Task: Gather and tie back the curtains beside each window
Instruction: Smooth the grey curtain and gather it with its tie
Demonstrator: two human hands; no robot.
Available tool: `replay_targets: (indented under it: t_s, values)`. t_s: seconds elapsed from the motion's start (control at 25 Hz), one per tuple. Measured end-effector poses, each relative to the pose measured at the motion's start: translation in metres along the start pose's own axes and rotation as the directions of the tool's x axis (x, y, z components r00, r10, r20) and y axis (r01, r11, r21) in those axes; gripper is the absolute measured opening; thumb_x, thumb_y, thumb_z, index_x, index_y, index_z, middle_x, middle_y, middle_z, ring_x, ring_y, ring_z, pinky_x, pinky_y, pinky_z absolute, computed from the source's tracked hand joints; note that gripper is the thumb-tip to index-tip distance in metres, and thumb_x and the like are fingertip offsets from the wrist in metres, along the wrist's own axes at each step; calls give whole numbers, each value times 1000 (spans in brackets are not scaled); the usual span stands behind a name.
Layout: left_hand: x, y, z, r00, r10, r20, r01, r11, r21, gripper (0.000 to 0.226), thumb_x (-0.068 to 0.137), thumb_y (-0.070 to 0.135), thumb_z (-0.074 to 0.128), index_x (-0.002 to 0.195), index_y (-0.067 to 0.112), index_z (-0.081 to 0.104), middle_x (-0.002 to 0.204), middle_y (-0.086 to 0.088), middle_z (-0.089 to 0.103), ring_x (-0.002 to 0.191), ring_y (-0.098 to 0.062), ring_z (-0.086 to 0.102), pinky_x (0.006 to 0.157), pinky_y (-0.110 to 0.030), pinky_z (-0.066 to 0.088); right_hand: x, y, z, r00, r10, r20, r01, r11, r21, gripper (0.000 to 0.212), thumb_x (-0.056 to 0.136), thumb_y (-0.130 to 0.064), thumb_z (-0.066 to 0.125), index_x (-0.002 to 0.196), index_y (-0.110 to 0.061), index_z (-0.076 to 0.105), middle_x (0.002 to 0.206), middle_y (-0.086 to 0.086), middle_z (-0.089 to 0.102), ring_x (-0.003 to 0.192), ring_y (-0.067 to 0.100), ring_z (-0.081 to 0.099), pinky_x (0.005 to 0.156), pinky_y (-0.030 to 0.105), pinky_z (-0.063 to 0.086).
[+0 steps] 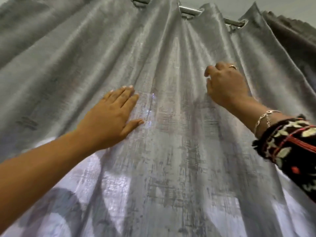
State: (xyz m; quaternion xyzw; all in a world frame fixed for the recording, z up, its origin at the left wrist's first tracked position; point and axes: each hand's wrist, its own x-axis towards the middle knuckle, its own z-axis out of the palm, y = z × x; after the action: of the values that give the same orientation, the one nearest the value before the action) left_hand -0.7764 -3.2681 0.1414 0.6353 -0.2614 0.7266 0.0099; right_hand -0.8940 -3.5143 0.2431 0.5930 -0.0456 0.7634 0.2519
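A shiny grey curtain (164,151) fills almost the whole view, hanging in broad folds from a metal rod (189,10) at the top. My left hand (111,115) lies flat on the cloth left of centre, fingers straight and pointing up and to the right. My right hand (225,84) is higher and to the right, its fingers curled into a fold of the curtain that it grips. A ring and a bracelet show on that hand and wrist, above a patterned sleeve.
Daylight glows through the lower part of the cloth. A darker brown curtain (294,35) hangs bunched at the far right end of the rod. A strip of pale wall (256,2) shows above the rod.
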Motion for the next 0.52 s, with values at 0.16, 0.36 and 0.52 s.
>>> replay_targets:
  t_s: [0.16,0.36,0.52]
  values:
    - [-7,-7,-5,999,-45,20,45,998,-50,93,78,71,2,146,10,18,155,-13,14,144,-24,12,117,-35,6,-2,-49,-3,999,-52,14,51,995,83,26,91,-11,42,112,-4,55,110,20,55,105,39,50,81,42,42]
    - [-15,-22,-16,999,-10,34,12,998,-59,72,92,53,26,147,9,14,156,-13,9,144,-22,7,115,-34,1,-4,-85,-19,993,-106,55,101,991,86,25,93,-15,42,109,-3,57,105,21,56,99,41,51,79,43,40]
    - [-26,-36,-39,998,27,61,-24,999,-43,70,93,52,27,147,9,15,156,-13,10,144,-22,7,116,-35,1,-9,-93,-46,991,-97,92,90,993,73,26,93,-17,42,108,-3,58,103,23,57,97,43,52,78,46,43]
